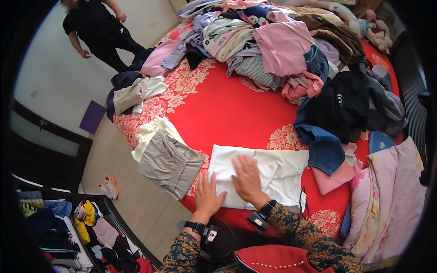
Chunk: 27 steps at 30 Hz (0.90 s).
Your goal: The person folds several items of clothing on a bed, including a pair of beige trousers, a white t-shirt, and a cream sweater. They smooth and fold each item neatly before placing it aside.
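A white cloth garment [280, 167] lies partly folded on the red floral bedspread [225, 105], its right part creased. My left hand [207, 196] rests at the garment's lower left edge, fingers extended. Flat on the left part of the same garment is my right hand [246, 177], fingers spread, gripping nothing. Both wrists carry black straps with small devices and a cable. To the left lie folded grey trousers [170, 163], with a cream garment [158, 128] partly beneath them.
Piled clothes [239, 41] cover the far side of the bed. Blue denim [321, 146] and a black garment [341, 102] lie at right, near a floral quilt [385, 201]. Clothes fill open drawers [87, 239] at lower left. A person [106, 30] stands beyond the bed, near the wall.
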Each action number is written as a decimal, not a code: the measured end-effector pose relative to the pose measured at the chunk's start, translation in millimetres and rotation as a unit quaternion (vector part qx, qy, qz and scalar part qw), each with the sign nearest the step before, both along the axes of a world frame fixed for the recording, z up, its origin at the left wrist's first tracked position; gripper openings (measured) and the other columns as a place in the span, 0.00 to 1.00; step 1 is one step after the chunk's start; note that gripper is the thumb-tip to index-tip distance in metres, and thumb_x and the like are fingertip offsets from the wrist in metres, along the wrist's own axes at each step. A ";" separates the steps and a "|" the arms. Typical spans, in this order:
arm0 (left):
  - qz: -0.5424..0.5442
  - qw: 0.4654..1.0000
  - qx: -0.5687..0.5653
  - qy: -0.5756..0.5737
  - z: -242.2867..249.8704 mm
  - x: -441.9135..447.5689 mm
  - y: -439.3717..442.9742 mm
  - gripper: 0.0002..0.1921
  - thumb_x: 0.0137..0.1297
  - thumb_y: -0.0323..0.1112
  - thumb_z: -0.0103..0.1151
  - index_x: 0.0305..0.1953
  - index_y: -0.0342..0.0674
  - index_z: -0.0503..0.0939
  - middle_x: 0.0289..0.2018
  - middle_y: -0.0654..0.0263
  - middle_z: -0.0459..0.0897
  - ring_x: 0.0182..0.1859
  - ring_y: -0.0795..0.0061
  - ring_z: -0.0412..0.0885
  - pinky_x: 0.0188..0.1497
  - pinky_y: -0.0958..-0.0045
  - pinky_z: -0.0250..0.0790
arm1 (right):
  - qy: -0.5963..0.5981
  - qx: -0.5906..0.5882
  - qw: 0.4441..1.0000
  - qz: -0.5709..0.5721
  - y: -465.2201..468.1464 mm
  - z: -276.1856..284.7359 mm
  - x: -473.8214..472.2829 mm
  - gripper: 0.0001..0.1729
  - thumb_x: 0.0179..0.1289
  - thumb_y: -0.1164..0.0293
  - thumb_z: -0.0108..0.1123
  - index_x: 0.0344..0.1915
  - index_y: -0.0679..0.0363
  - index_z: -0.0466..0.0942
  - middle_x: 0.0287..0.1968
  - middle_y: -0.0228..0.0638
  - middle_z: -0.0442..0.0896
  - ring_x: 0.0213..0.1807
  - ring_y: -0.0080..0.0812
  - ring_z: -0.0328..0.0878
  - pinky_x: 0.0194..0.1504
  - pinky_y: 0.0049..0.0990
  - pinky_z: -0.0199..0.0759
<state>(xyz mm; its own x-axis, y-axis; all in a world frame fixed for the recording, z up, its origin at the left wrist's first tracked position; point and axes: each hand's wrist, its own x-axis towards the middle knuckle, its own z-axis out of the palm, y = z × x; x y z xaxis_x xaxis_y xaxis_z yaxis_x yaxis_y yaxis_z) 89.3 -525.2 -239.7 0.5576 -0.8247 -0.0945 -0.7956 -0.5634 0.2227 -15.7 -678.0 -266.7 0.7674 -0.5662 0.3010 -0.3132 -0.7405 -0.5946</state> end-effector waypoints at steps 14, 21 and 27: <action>-0.162 0.952 0.238 0.103 -10.2 -30.0 4.1 0.45 0.63 0.56 0.58 0.77 0.55 0.46 0.77 0.48 0.42 0.78 0.43 0.38 0.75 0.42 0.37 | 0.235 -0.035 0.971 0.017 -93.4 -45.5 26.0 0.33 0.74 0.50 0.41 0.72 0.53 0.60 0.76 0.42 0.57 0.79 0.42 0.47 0.76 0.49 0.35; -0.134 0.960 0.216 0.115 -3.2 -33.9 0.7 0.45 0.60 0.55 0.61 0.75 0.53 0.52 0.75 0.49 0.47 0.77 0.44 0.43 0.74 0.43 0.41 | -0.184 0.263 0.931 -0.175 -148.4 -25.9 -144.9 0.11 0.66 0.76 0.56 0.47 0.68 0.79 0.40 0.38 0.85 0.41 0.28 0.82 0.44 0.24 0.75; -0.049 0.984 0.039 0.164 0.8 -38.1 -30.0 0.33 0.58 0.42 0.66 0.64 0.41 0.69 0.58 0.50 0.72 0.58 0.48 0.72 0.61 0.56 0.68 | 0.049 0.608 0.764 -0.207 -114.8 -18.0 -230.8 0.15 0.68 0.65 0.60 0.46 0.65 0.75 0.32 0.30 0.80 0.27 0.20 0.75 0.28 0.20 0.69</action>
<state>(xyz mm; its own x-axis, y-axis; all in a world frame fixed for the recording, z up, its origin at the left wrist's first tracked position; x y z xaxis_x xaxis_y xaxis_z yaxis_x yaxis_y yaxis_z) 51.2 -555.2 -238.9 0.4038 -0.8566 -0.3212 -0.7399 -0.5122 0.4361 -246.5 -792.8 -284.7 0.4314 -0.5819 -0.6894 -0.4579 0.5173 -0.7231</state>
